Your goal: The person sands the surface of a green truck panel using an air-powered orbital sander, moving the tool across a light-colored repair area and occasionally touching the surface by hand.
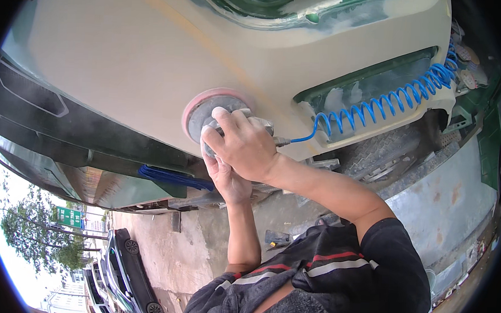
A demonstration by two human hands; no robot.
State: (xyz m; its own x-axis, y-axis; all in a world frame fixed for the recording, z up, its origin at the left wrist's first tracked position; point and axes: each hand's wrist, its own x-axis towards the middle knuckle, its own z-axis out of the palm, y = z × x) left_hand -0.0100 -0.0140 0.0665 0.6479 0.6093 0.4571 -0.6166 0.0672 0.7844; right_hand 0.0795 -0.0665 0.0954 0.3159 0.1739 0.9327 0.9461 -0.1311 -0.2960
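Observation:
A round air sander (203,114) with a pinkish disc edge lies against a large cream-coated vehicle panel (135,77). My right hand (246,144) is closed over the top of its body, with whitish dust on the fingers. Below it, my left hand (226,178) grips the sander's near side, its fingers partly hidden behind the tool and my right hand. From the sander's metal fitting (281,141), a blue coiled air hose (377,108) stretches off to the upper right, across a green recess in the panel.
Beyond the panel's upper part is a green-edged opening (258,12). A tyre (381,149) and a worn grey metal sheet (446,201) lie at right. Bundled blue material (176,177) hangs beneath the panel. Parked cars (128,275) stand at lower left.

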